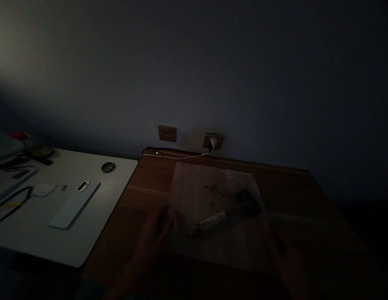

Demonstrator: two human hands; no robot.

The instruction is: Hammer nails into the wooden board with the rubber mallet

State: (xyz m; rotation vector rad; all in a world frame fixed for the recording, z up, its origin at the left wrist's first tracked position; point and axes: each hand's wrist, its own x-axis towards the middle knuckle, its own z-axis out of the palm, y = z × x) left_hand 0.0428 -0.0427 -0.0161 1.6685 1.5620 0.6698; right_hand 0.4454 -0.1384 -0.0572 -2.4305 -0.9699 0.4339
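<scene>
The light is very dim. A thin, pale wooden board (194,187) lies on the brown wooden table. My left hand (154,231) is at its left edge, thumb and fingers curled against it. At the right edge my right hand (284,252) is curled the same way, mostly in shadow. Between the hands a hammer (209,221) rests on the board, its dark head (250,202) to the right and its worn, pale-wrapped grip to the left. Several small metal nails (215,189) lie in a loose pile behind it.
A white table (87,246) adjoins on the left, bearing a pale phone (75,206), a roll of tape (108,167) and a black cable (15,212). A white charging cable (184,157) runs along the table's back edge from a wall socket (213,141).
</scene>
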